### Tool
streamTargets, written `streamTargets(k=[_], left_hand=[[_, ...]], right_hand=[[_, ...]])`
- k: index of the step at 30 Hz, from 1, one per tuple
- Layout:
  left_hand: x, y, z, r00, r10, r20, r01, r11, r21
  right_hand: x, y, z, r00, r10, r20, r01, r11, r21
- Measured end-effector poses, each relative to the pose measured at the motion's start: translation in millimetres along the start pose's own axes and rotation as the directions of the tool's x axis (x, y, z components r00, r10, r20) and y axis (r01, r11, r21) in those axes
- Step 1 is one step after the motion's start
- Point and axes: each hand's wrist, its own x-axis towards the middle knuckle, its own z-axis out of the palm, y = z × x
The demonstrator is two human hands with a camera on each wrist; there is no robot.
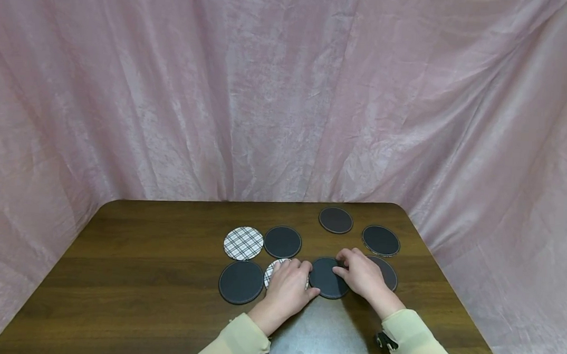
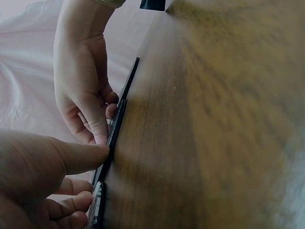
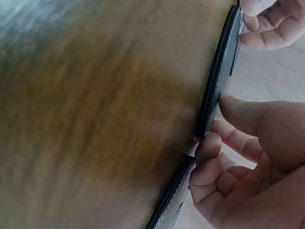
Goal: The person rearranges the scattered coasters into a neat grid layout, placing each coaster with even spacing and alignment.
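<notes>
A round black coaster [image 1: 325, 280] with a stitched rim lies flat on the table between the two hands. My right hand [image 1: 365, 278] pinches its right side, the thumb over the top face and the fingers curled at the rim, as the right wrist view shows. The left hand [image 1: 285, 289] reaches over a white plaid coaster [image 1: 270, 274], partly covering it. Its thumb touches the black coaster's near left rim; in the left wrist view the other fingers are loosely bent beside the plaid coaster's edge. A dark coaster [image 1: 387, 274] sits partly hidden behind the right hand.
On the left are a plaid coaster [image 1: 243, 243], a black coaster [image 1: 283, 242] and a nearer black coaster [image 1: 241, 282]. Toward the back right lie two dark coasters, one brownish coaster [image 1: 336, 220] and one black coaster [image 1: 380, 240]. A pink curtain [image 1: 277, 92] hangs behind the wooden table [image 1: 155, 277].
</notes>
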Motion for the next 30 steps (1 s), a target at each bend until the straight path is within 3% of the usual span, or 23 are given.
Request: streamTargets(k=[20, 30], left_hand=[[-0.6, 1.1, -3.2, 1.0, 0.005, 0.015, -0.006, 1.0, 0.025], [1.0, 0.7, -10.9, 0.998, 0.001, 0.062, 0.0, 1.0, -0.004]], right_hand=[[-1.1, -0.6, -0.5, 1.0, 0.001, -0.001, -0.001, 1.0, 0.008], [4.7, 2.0, -11.2, 0.996, 0.009, -0.084, -0.007, 1.0, 0.024]])
